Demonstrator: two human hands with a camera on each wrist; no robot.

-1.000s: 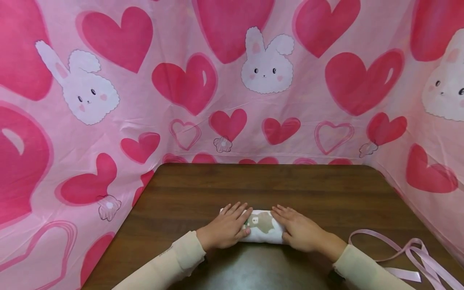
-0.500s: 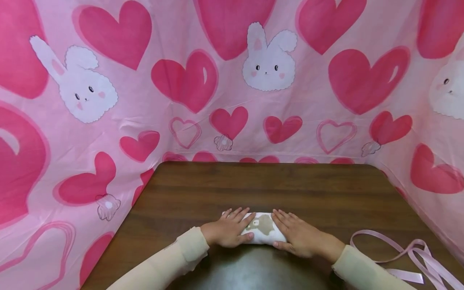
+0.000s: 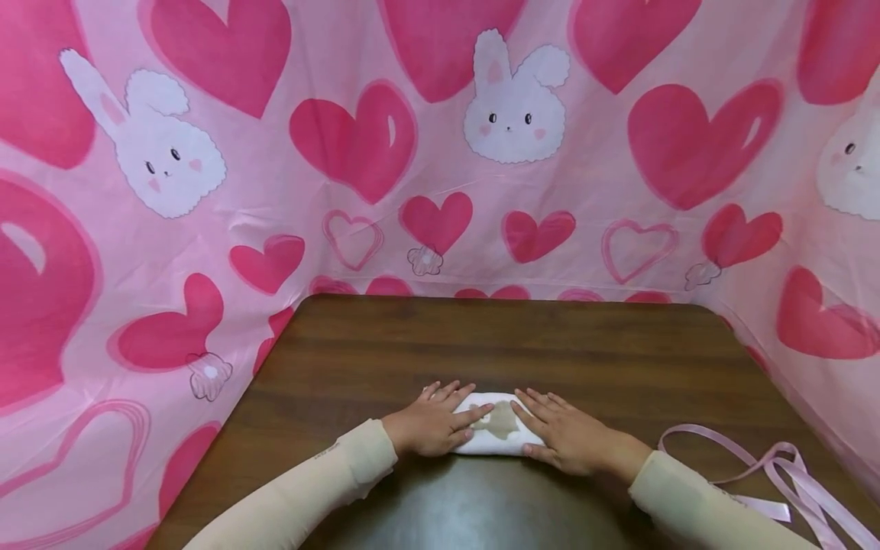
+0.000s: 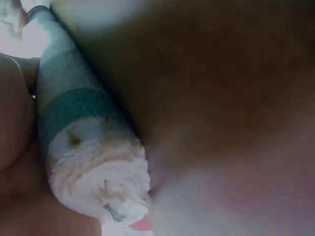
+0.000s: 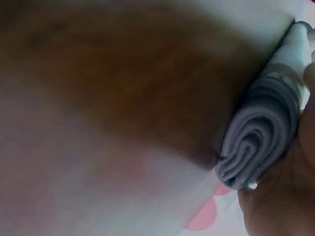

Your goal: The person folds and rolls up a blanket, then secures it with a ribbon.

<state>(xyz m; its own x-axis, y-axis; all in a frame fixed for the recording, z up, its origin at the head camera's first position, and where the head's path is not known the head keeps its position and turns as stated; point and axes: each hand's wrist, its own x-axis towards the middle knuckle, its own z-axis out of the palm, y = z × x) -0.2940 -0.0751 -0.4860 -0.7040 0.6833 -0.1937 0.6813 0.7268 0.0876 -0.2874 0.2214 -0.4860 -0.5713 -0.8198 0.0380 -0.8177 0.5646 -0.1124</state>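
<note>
A rolled-up white towel (image 3: 498,443) with a tan bear print lies crosswise on the table before the person. Over its left end the left hand (image 3: 433,422) rests palm down, fingers extended across the roll. The right hand (image 3: 569,437) lies on the right end in the same way, its thumb along the near side. From the left wrist, the towel's fluffy spiral end (image 4: 101,182) and a green band show beside the palm. In the right wrist view the other spiral end (image 5: 253,142) looks greyish, next to that hand. Both palms hide the roll's ends from the head view.
A loosely looped pink ribbon (image 3: 791,466) lies on the right of the brown wooden table (image 3: 481,336), beside the right forearm. A pink cloth (image 3: 385,252) printed with hearts and rabbits hangs behind the table and along both sides.
The towel roll has shifted slightly toward the person, with both hands staying on it. The left index finger now reaches farther across the bear print. The head view has tilted a little.
</note>
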